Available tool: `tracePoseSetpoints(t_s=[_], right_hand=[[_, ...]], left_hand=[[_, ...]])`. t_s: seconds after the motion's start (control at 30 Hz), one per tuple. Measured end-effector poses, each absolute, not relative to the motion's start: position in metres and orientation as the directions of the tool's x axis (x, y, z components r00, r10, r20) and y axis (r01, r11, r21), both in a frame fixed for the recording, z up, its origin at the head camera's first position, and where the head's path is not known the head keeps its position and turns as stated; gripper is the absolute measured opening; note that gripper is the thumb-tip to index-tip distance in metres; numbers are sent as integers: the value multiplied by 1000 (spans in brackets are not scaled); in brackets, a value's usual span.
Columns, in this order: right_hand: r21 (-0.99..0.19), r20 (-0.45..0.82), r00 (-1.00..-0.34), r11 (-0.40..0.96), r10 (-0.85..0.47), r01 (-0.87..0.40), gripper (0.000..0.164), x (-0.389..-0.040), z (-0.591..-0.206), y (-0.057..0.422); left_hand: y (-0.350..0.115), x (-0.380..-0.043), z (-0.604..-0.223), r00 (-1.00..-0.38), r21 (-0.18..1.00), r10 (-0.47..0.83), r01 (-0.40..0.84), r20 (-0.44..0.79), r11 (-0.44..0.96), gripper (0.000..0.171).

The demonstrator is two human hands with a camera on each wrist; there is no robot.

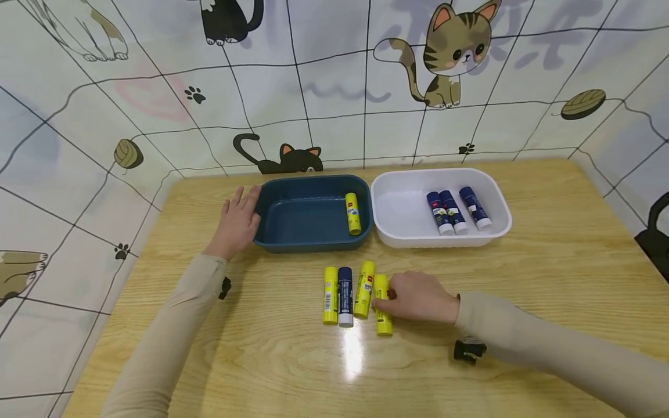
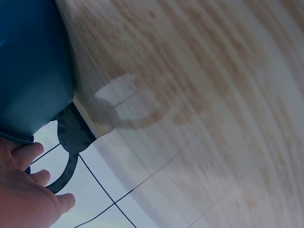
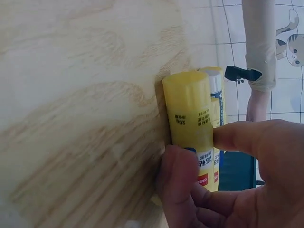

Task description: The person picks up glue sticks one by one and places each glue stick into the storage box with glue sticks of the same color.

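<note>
My right hand [image 1: 418,296] pinches a yellow glue stick [image 1: 384,322] between thumb and fingers, at the right end of a row on the table. Left of it in that row lie a second yellow glue stick [image 1: 364,290], a dark blue one with a white cap [image 1: 345,296] and another yellow one [image 1: 330,296]. The right wrist view shows the pinched glue stick [image 3: 187,99] close up. Fingers spread, my left hand [image 1: 237,223] rests against the left end of the dark blue tray [image 1: 313,247]. One yellow glue stick [image 1: 353,215] lies inside that tray.
A white tray [image 1: 444,241] stands right beside the blue one and holds several dark blue glue sticks, among them one lying apart [image 1: 475,208]. Behind both trays rises a cat-patterned backdrop [image 1: 334,87]. The wooden table [image 1: 261,360] stretches toward the front.
</note>
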State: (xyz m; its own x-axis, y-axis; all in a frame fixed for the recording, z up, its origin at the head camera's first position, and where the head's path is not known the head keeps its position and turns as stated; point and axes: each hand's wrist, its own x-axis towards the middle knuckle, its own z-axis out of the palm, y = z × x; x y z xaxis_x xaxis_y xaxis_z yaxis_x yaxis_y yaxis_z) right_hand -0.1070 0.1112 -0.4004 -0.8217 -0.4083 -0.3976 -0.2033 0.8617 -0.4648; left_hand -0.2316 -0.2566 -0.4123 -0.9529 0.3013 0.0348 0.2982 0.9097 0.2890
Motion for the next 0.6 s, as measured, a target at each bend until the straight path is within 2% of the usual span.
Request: tracePoseSetpoints(t_s=[0.27, 0.6], right_hand=[[-489, -409, -809, 850, -422, -195, 44, -107, -400, 114], [-463, -399, -816, 860, -419, -216, 35, -107, -393, 119]], left_hand=[[-256, -232, -410, -953, 289, 303, 297, 26, 910, 58], [-255, -231, -410, -954, 279, 299, 296, 33, 913, 57]])
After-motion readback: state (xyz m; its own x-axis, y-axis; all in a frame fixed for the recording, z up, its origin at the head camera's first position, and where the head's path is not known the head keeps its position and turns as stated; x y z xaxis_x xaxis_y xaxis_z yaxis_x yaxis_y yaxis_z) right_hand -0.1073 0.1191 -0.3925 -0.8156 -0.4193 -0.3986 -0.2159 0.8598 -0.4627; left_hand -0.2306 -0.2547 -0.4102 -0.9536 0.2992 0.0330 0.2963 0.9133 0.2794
